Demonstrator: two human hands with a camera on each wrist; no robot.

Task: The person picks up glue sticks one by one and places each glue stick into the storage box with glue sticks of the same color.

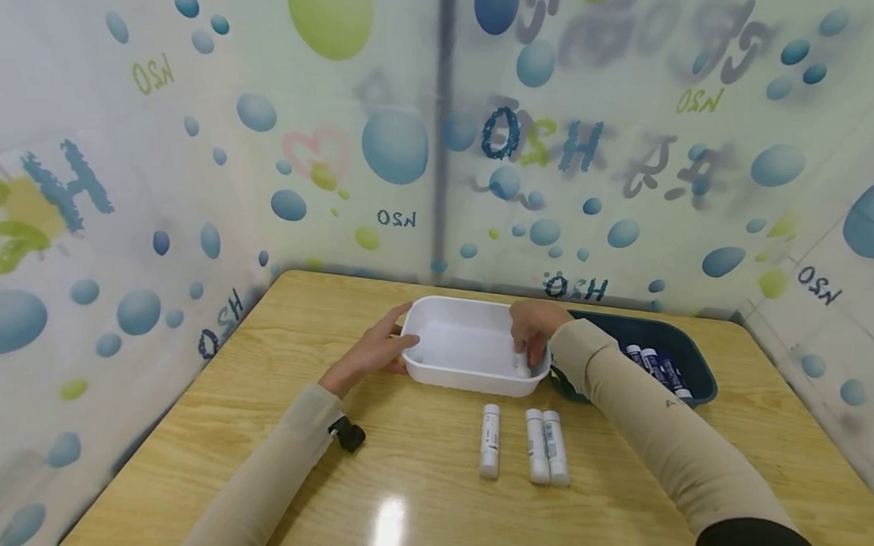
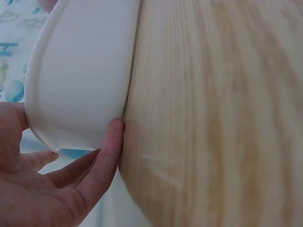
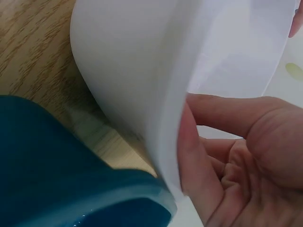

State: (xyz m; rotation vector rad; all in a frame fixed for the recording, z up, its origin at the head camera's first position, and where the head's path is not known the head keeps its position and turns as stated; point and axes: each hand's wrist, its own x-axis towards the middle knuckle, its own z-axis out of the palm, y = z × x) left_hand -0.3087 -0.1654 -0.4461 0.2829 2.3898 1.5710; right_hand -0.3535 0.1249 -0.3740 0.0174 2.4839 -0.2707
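A white plastic basin (image 1: 469, 378) stands on the table. My left hand (image 1: 378, 347) holds its left end, thumb over the rim and fingers along the outer wall; the left wrist view shows those fingers (image 2: 106, 156) at the basin's lower edge. My right hand (image 1: 536, 329) reaches inside the basin's right end, fingers curled down round a white glue stick (image 1: 523, 364). In the right wrist view, the right hand (image 3: 241, 146) is just inside the rim, and the stick is hidden there. Three white glue sticks (image 1: 490, 441) lie in front of the basin.
Against the basin's right side stands a dark green basket (image 1: 704, 379) with several blue-and-white glue sticks (image 1: 654, 365) in it, partly covered by my right sleeve. A patterned curtain (image 1: 409, 248) hangs behind the wooden table (image 1: 320, 309).
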